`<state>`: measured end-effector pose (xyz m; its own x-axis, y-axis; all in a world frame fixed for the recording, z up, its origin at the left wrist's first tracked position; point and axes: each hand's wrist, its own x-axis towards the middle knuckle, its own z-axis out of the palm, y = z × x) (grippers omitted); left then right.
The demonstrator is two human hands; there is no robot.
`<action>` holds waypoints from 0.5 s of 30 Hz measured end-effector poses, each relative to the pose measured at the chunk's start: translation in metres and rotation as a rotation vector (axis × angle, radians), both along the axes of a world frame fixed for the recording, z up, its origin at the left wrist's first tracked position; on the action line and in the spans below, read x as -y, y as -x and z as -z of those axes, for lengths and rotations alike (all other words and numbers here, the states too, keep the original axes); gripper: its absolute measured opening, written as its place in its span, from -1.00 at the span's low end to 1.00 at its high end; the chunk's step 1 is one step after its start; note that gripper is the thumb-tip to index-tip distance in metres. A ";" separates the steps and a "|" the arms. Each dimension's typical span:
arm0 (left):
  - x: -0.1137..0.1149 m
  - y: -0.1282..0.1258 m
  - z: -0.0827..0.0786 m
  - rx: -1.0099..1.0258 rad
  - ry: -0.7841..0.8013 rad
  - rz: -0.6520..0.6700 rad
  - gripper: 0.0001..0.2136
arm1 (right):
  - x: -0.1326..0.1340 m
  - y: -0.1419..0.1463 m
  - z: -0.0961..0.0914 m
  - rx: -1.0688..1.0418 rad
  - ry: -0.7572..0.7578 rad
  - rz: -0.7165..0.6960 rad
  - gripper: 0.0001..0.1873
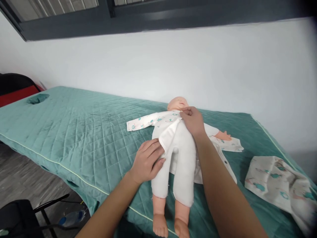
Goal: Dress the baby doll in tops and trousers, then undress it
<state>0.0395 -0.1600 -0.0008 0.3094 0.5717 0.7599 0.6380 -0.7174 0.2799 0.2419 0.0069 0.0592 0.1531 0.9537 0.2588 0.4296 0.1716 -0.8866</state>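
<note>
A baby doll (184,158) with a white cloth body lies on its back, head toward the wall and bare feet toward me. A white baby shirt (160,120) with a teal print lies over one side of its chest, with that sleeve stretched out flat. The shirt's other half lies open beneath the doll, its second sleeve under the doll's bare hand. With bent fingers, my left hand (148,161) grips the shirt's lower edge at the doll's hip. Near the doll's neck, my right hand (193,121) pinches the shirt's front edge.
Green quilted cover (86,132) drapes the bed, which has a face hole (38,99) at its far left. Printed cloth (279,185) lies crumpled on the right. A white wall backs the bed. A plastic bottle (71,218) and black chair (17,218) are at lower left.
</note>
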 end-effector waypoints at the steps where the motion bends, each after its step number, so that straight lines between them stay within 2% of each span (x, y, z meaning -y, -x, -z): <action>1: -0.001 0.000 -0.001 -0.033 0.016 0.021 -0.67 | 0.001 0.000 0.000 -0.011 -0.006 -0.009 -0.82; 6: -0.003 -0.003 -0.010 -0.186 0.085 0.173 -0.58 | 0.011 -0.005 0.004 -0.031 -0.042 -0.046 -0.79; 10: -0.004 -0.010 -0.028 -0.221 0.153 0.304 -0.58 | 0.020 -0.030 0.009 -0.005 -0.165 -0.068 -0.77; 12: -0.013 -0.016 -0.037 -0.090 0.190 0.293 -0.65 | 0.025 -0.054 0.014 -0.013 -0.232 0.009 -0.78; 15: -0.042 -0.030 -0.049 0.129 0.253 0.171 -0.70 | 0.036 -0.096 0.027 -0.076 -0.220 0.276 -0.78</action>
<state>0.0690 -0.1183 0.0484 0.3277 0.6955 0.6395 0.4616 -0.7084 0.5339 0.3382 -0.0290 0.0321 0.4238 0.7967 0.4309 0.4201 0.2485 -0.8728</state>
